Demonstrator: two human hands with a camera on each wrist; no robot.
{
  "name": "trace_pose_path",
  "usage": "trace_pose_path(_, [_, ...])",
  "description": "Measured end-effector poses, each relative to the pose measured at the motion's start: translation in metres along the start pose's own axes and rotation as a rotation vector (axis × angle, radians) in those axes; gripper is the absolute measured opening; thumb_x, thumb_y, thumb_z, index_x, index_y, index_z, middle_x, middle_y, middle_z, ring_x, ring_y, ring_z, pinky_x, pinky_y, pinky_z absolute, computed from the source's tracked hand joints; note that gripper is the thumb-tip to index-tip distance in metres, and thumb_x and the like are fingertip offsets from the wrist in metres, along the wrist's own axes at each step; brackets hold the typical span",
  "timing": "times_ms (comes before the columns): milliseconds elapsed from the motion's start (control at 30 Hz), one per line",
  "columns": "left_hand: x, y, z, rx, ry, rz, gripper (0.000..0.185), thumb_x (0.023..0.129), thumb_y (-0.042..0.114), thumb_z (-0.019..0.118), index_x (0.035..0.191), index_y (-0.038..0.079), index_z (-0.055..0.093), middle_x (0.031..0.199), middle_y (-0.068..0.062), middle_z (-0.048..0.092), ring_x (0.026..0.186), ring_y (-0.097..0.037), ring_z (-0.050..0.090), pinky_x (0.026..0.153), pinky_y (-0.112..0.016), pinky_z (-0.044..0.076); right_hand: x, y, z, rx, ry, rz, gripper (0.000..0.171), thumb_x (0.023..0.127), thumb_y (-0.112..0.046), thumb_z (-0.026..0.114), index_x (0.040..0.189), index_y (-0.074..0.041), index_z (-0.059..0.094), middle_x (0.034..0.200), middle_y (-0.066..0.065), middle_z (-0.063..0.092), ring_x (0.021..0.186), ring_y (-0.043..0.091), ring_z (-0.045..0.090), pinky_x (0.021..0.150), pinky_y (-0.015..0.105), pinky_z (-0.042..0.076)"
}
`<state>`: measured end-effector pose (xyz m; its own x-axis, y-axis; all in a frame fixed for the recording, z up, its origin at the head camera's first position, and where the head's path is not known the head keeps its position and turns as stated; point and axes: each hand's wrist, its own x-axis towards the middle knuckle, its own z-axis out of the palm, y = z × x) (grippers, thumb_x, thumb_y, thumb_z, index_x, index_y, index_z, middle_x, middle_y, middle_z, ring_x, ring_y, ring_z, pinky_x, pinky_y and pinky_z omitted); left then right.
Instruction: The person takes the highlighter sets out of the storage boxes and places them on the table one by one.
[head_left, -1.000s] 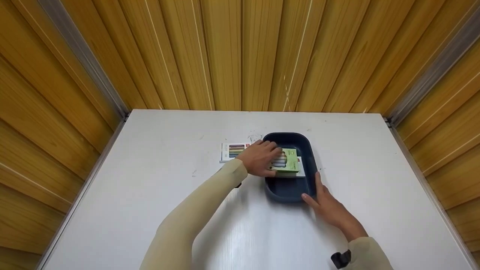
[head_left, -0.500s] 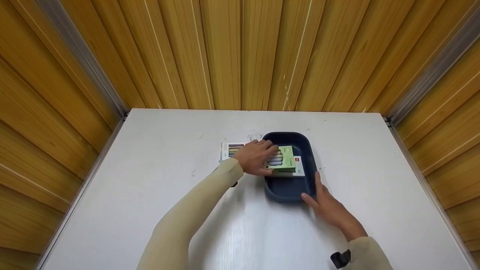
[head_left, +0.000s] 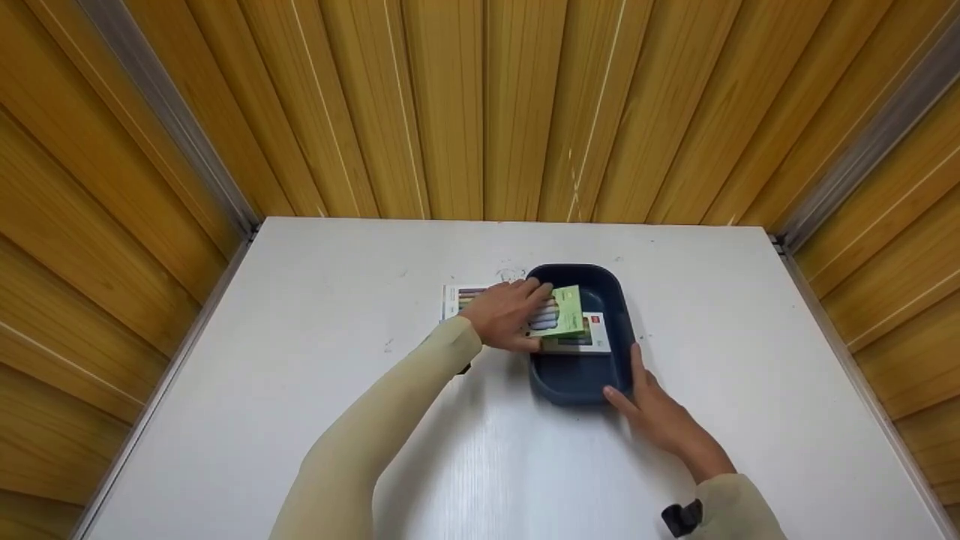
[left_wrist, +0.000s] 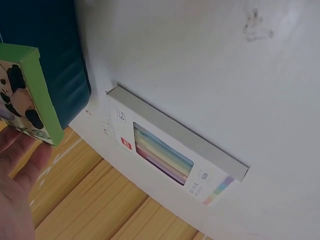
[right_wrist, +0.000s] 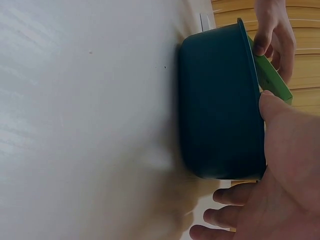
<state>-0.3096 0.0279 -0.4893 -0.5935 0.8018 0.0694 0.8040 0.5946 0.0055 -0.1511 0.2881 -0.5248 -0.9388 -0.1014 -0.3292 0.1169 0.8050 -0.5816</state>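
My left hand (head_left: pixel 506 315) grips a green box (head_left: pixel 566 307) by its left side, fingers at the far edge and thumb at the near. Pale coloured sticks show in the box's window. It is tilted over the dark blue tray (head_left: pixel 577 382); the left wrist view shows panda drawings on the green box (left_wrist: pixel 25 100). Under it in the tray lies a white box (head_left: pixel 600 337), partly covered. My right hand (head_left: pixel 660 420) braces the tray's near right corner, fingers straight along the side and thumb at the near rim. In the right wrist view that thumb touches the tray (right_wrist: pixel 220 105) at its rim.
Left of the tray, a second white box (left_wrist: pixel 165 145) with coloured sticks in its window lies on the white table (head_left: pixel 337 337), partly hidden by my left hand in the head view. Wood-look panels (head_left: pixel 517 112) wall the table at the back and both sides.
My left hand has moved slightly left with the green box, which has shifted left and tilted. More of the white box beneath shows now. The right hand and tray stay put.
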Motion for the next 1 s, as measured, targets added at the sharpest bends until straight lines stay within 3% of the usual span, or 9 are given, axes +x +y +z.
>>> trace_pose_path(633, [-0.006,-0.007,0.001,-0.058,0.037,-0.044,0.081,0.074,0.055,0.07,0.135,0.012,0.038,0.125,-0.003,0.05,0.109,-0.017,0.052,0.101,-0.034,0.047,0.0,0.0,-0.001,0.014,0.005,-0.005,0.094,0.096,-0.063,0.035,0.149,-0.018,-0.028,0.159,0.028,-0.003,0.144,0.05,0.009,0.111,0.067,0.02])
trace_pose_path(867, [-0.011,-0.01,0.0,-0.078,0.011,-0.079,0.092,0.076,0.055,0.068,0.147,0.012,0.028,0.137,-0.006,0.044,0.12,-0.019,0.05,0.104,-0.035,0.046,0.001,0.001,0.0,0.021,0.002,-0.024,0.094,0.096,-0.063,0.036,0.147,-0.021,-0.031,0.159,0.028,-0.005,0.145,0.05,0.007,0.112,0.067,0.018])
trace_pose_path(1000, [-0.013,-0.012,0.0,-0.061,-0.001,-0.086,0.088,0.076,0.058,0.065,0.144,0.013,0.032,0.132,-0.004,0.044,0.113,-0.017,0.05,0.097,-0.034,0.05,0.002,0.001,-0.001,0.016,0.0,-0.019,0.094,0.096,-0.063,0.035,0.148,-0.02,-0.031,0.159,0.028,-0.005,0.145,0.05,0.007,0.112,0.067,0.018])
